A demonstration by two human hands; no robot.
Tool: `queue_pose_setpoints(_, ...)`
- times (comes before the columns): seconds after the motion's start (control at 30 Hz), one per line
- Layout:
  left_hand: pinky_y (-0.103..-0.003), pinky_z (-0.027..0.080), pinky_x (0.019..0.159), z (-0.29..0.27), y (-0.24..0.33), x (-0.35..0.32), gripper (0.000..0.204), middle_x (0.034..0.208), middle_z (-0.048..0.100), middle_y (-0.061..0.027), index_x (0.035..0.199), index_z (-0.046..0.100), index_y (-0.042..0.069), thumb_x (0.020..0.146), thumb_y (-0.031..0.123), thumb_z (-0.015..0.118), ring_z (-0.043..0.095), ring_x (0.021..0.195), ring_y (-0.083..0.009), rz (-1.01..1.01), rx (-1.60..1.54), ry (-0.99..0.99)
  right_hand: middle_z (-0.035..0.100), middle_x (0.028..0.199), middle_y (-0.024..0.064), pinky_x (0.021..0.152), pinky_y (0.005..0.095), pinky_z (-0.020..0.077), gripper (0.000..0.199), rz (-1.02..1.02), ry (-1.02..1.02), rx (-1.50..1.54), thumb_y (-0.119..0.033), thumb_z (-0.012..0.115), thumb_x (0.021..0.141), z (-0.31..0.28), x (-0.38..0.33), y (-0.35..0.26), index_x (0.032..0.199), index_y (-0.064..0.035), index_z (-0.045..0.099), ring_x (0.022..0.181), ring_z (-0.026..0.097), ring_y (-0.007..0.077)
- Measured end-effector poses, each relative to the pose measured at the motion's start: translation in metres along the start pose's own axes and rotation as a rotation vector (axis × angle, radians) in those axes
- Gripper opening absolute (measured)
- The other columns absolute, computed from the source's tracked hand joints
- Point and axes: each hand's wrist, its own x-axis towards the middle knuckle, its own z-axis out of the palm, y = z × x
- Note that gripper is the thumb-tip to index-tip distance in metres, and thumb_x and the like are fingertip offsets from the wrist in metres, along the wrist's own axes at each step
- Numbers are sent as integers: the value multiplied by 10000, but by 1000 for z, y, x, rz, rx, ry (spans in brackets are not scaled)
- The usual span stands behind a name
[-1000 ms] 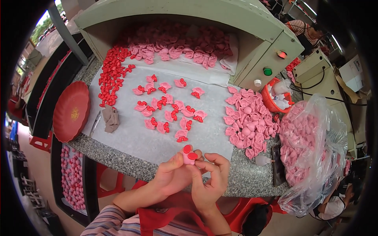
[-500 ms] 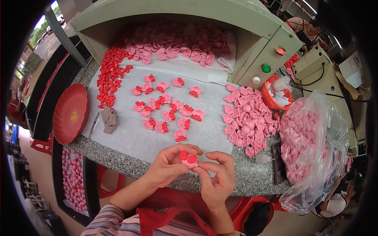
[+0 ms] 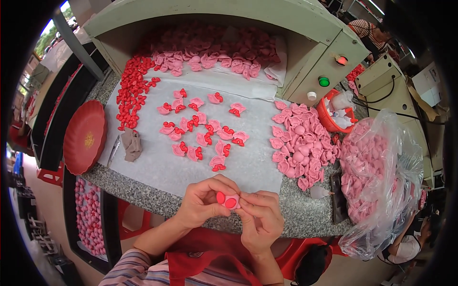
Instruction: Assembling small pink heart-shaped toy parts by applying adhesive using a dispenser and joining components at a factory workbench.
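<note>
Above the table's near edge, both hands hold a small pink molded figure [image 3: 234, 199] with two red oval ends facing up and toward me. My left hand [image 3: 200, 202] pinches its left side between thumb and fingers. On its right side the fingertips of my right hand [image 3: 261, 217] are closed, partly hiding it. Beyond them, several pink pieces with red parts [image 3: 224, 148] lie scattered on a white paper sheet [image 3: 143, 164]. Loose red parts [image 3: 130, 97] are heaped at the sheet's left, and plain pink pieces [image 3: 305, 143] are piled to the right.
A pale green machine housing [image 3: 205, 10] with more pink pieces inside spans the back. At left are a red fluted bowl [image 3: 81, 133] and a grey cloth [image 3: 132, 144]. At right stand an orange basket [image 3: 331, 125], a small bottle [image 3: 318, 192] and a clear plastic bag [image 3: 400, 167] of pink pieces.
The pink figure has tilted and dropped slightly between my hands, its red ends turned more toward me. My right fingers have closed in from a more spread pose.
</note>
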Motion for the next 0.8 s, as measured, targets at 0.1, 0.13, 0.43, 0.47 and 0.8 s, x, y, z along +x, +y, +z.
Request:
queue_pose_setpoints(0.1,-303,460,848,-1,-1,-2,319,1080,534,-139,1024,573,-20,735,-29,707,557,972,-181,-29,-26,-2,648,917,76,679,293,471,193,-48,-2,-33,23,726,679,-2,1,0,853,-28,657,792,567,225)
queue_pose_setpoints(0.13,-303,460,848,-1,-2,-2,319,1080,534,-139,1024,573,-20,735,-29,707,557,972,-181,-30,-26,-1,647,910,73,676,294,470,190,-51,-5,-36,22,724,683,-2,1,1,852,-29,655,787,566,225)
queue_pose_setpoints(0.43,-302,459,837,0,-2,-3,309,1072,533,-134,1021,577,-18,738,-43,697,557,960,-176,-58,-26,8,641,887,80,689,305,463,156,-45,-22,-39,25,712,696,-3,0,2,810,-26,619,784,556,228)
queue_pose_setpoints(0.47,-303,458,838,1,-1,-4,306,1071,532,-133,1021,577,-18,739,-44,694,557,961,-176,-62,-22,11,640,896,72,678,304,467,164,-52,-22,-40,21,715,693,-3,0,2,822,-28,627,778,563,230)
queue_pose_setpoints(0.8,-297,457,852,4,-4,-2,311,1064,539,-106,1088,551,-9,792,-8,647,570,957,-176,-128,-246,99,618,907,82,693,307,459,228,48,14,33,19,752,656,4,2,-6,822,-41,608,799,563,231)
